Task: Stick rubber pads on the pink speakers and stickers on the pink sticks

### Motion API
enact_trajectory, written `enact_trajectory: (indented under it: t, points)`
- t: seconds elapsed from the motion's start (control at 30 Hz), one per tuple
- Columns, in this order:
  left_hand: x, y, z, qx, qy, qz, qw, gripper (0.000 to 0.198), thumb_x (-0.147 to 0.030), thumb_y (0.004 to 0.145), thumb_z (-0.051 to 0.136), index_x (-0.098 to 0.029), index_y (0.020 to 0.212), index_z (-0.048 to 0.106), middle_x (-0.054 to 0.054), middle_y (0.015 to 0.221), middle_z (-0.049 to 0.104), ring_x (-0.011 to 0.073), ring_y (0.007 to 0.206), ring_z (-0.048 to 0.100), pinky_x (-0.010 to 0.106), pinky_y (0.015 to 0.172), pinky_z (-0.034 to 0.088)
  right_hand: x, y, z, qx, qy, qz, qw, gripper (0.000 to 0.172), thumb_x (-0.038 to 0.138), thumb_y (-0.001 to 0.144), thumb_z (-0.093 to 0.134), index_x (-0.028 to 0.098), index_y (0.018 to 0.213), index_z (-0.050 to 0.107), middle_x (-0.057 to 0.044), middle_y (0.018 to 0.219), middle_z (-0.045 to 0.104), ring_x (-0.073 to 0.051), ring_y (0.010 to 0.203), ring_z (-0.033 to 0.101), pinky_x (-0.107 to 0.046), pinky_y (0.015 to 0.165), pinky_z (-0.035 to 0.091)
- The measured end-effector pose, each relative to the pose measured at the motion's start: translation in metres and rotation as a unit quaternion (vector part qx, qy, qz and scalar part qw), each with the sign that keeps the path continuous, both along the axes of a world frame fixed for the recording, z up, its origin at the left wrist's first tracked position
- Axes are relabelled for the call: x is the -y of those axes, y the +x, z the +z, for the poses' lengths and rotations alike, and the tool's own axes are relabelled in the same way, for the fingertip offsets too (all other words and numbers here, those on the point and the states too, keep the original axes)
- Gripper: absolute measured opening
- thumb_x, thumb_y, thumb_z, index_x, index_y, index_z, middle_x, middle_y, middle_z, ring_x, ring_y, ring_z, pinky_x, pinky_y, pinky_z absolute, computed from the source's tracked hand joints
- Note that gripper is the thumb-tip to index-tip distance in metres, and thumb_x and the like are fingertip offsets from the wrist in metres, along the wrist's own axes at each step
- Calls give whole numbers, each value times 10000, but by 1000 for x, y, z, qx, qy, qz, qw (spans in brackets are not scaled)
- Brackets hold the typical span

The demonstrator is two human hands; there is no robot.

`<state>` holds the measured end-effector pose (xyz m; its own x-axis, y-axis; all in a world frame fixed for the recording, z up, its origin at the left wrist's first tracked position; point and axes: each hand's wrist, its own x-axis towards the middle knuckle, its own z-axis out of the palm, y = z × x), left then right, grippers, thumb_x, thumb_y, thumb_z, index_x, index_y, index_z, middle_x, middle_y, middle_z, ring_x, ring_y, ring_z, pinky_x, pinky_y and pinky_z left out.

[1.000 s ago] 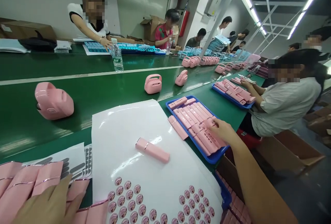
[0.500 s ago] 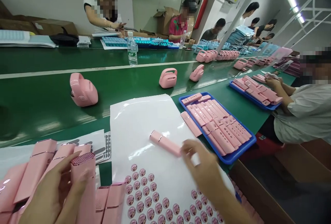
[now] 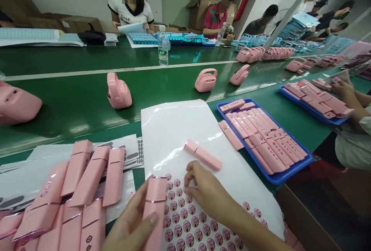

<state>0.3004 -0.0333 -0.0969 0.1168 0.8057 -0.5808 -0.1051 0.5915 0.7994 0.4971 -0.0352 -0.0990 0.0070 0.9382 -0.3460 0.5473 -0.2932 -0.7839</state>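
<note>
A long green conveyor workbench point(image 3: 72, 100) runs across the view. On it stand pink handled plastic housings point(image 3: 206, 80), a clear plastic water bottle point(image 3: 163, 46) and a bright blue plastic tray point(image 3: 278, 179). A glossy white sheet point(image 3: 174, 127) carrying rows of round stickers lies nearer, with glossy pink rectangular casings point(image 3: 77, 168) heaped just left of it.

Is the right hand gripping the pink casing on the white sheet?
No, the right hand rests by the round stickers, apart from the pink rectangular casing on the white sheet.
</note>
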Motion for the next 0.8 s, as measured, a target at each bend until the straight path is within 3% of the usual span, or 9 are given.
enact_trajectory:
  t: [0.1,0.2,0.27,0.37,0.43,0.6,0.7,0.8]
  points:
    - [3,15,11,30,-3,2,1000,671,-435,555,801,-210,1156,603,93,1292,569,326,1250,443,396,979,461,-3,-2,10,-77,-9,-63,995,251,118,809,510,253,982,388,40,796,593,-150,687,524,-288,615,424]
    - [6,26,12,58,14,19,998,595,-381,578,799,-226,1117,602,72,1232,611,267,1194,508,303,918,492,0,-6,30,-166,23,-143,976,254,205,817,566,260,950,357,44,791,597,-157,742,537,-320,698,441]
    - [7,27,9,104,-12,4,994,623,-373,627,766,-239,1189,533,84,1152,644,252,1011,623,301,741,547,3,-10,43,-234,49,-177,955,282,245,806,601,265,919,343,50,778,594,-166,781,556,-339,732,448]
    - [5,24,2,210,-90,-58,972,532,-446,700,693,-229,1149,506,44,722,682,198,549,636,283,482,481,8,-16,55,-312,73,-203,925,322,264,789,635,275,909,336,62,767,592,-173,824,577,-345,750,456]
    - [4,21,0,242,-141,-82,957,431,-549,707,658,-200,944,568,-1,507,585,150,420,556,260,474,444,10,-21,57,-329,72,-209,918,326,254,788,641,276,912,340,68,762,589,-161,799,575,-333,742,460]
    - [3,21,-1,246,-180,-67,950,564,-724,587,625,-179,728,599,7,582,583,117,473,546,210,493,412,14,-30,56,-308,38,-202,929,279,272,807,618,262,901,356,44,775,611,-165,774,571,-329,713,461]
    - [2,22,4,243,-217,-118,938,628,-747,684,498,-133,595,591,30,503,535,101,422,508,194,458,383,17,-32,57,-291,53,-210,932,273,296,810,611,267,907,358,40,773,608,-177,788,572,-346,731,465]
    - [1,24,13,277,-256,-127,917,645,-726,758,407,-130,632,620,14,416,482,67,341,430,159,394,321,20,-32,58,-291,71,-216,929,275,292,797,616,266,904,364,41,761,605,-167,752,565,-334,718,475]
